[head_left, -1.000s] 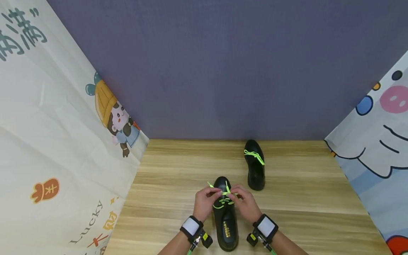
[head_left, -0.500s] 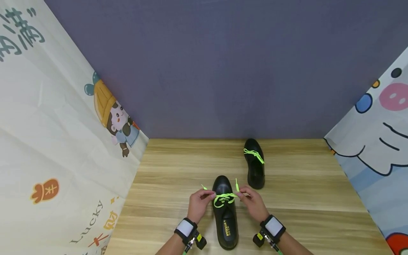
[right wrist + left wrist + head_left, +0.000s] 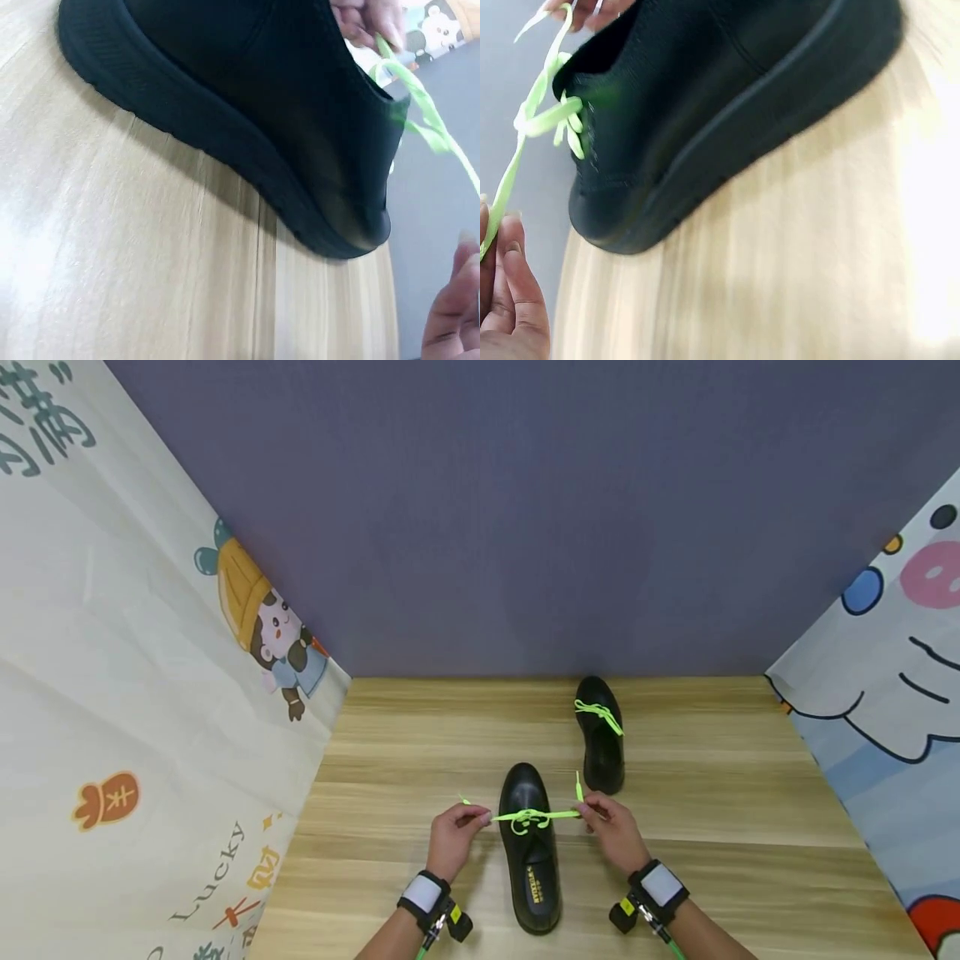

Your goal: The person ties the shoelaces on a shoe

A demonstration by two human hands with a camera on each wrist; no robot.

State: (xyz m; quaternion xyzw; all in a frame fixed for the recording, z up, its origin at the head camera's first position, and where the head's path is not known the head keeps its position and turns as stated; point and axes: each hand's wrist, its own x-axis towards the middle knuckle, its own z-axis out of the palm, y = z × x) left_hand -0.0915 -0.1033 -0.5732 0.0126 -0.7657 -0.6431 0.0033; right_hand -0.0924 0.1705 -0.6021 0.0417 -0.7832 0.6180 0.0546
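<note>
Left hand (image 3: 450, 835) and right hand (image 3: 613, 828) each pinch lace (image 3: 534, 816) end, fingers closed, pulled taut across shoe (image 3: 531, 852). Risk: uneven pull, knot slackens; shoe slides on desk (image 3: 390, 777).

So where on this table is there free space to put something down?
Bare wood lies between the left curtain and the near shoe, and right of the far shoe up to the right curtain. It is crowded around the lace, pulled between left hand and right hand.

Near shoe (image 3: 531, 852) on surface (image 3: 390, 777), between left grip (image 3: 452, 837) and right grip (image 3: 617, 832). Lace (image 3: 534, 816) spans both grips. Second shoe (image 3: 601, 737) beyond right grip.
</note>
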